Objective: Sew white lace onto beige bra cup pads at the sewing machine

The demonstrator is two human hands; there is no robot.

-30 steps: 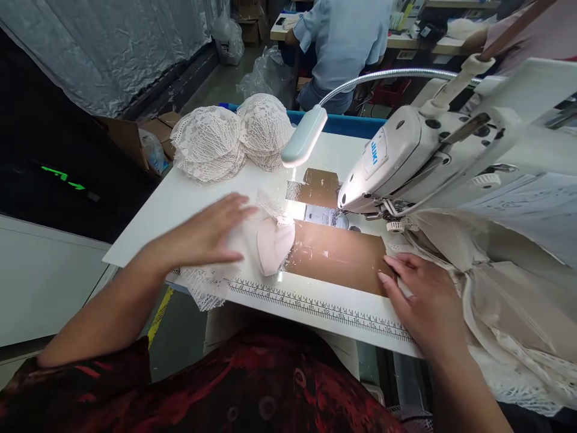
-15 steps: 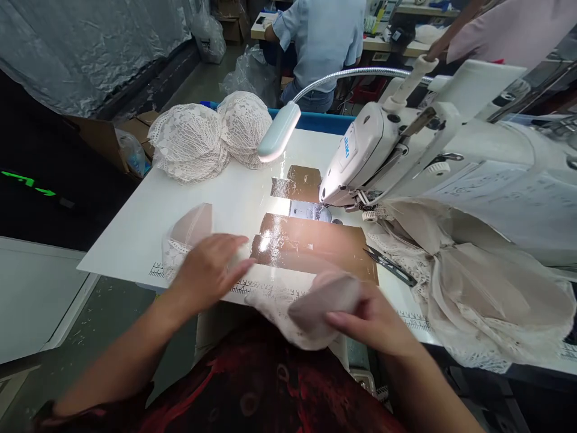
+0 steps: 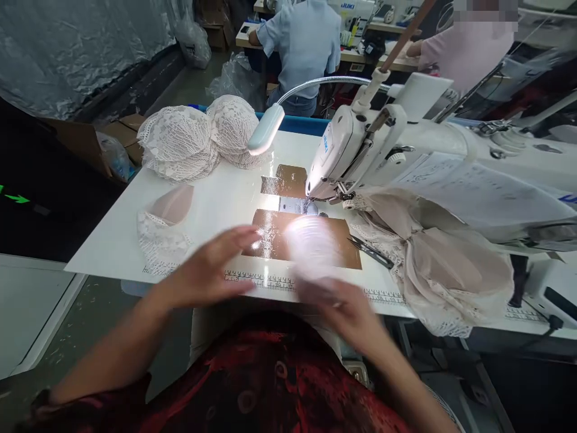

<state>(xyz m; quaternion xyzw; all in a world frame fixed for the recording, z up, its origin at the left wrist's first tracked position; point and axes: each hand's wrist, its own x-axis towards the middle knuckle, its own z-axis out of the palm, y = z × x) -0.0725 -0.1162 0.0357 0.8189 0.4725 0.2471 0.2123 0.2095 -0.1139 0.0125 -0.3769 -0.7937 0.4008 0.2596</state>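
Observation:
My right hand [image 3: 349,313] grips a pale bra cup [image 3: 313,249], blurred by motion, above the brown covering [image 3: 265,240] in front of the sewing machine. My left hand [image 3: 211,270] is open over the table's front part, fingers apart and nothing between them. Just left of it lies another bra cup [image 3: 174,207] with lace [image 3: 160,240] attached. The needle area of the sewing machine [image 3: 322,162] is beyond the held cup. Thread snips [image 3: 372,251] rest to the right of the brown covering.
Stacked lace cups [image 3: 178,141] stand at the table's back left. A lamp [image 3: 267,129] on a bent metal neck hangs over the table. Beige lace-trimmed pieces [image 3: 455,270] heap up at the right, partly over the front edge. Two people sit at tables beyond.
The bra cup in my right hand has moved up and away from my body, onto the lit area. My left hand stays open, nearly in place. The camera view has shifted to the right.

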